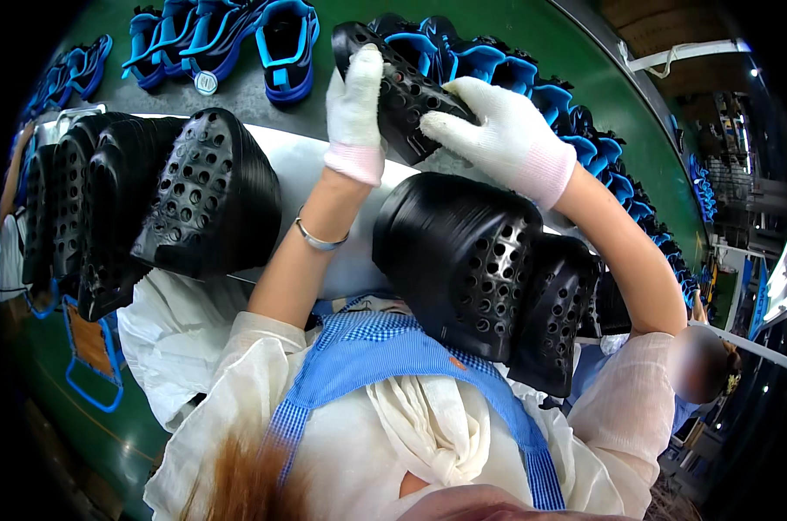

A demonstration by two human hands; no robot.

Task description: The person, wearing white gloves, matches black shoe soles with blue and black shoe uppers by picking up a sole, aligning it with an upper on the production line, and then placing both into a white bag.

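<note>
Both my hands wear white knit gloves with pink cuffs. Between them, beyond the near edge of the white tabletop (294,156), they hold a black shoe insole dotted with round holes (406,91), tilted with its holed face up. My left hand (356,100) grips its left side, thumb laid over the upper surface. On the other side, my right hand (498,130) has thumb and fingers closed on its right end. Thick stacks of similar black insoles flank my arms: a left stack (207,191), a right stack (463,252) and a smaller stack (554,304) beside it.
Black-and-blue shoes stand in rows at the far side, including a single shoe (287,52) and a right-hand row (585,148). More insole stacks (68,191) lie at far left. A blue-framed chair (89,347) stands lower left. Another person (702,365) is close at right.
</note>
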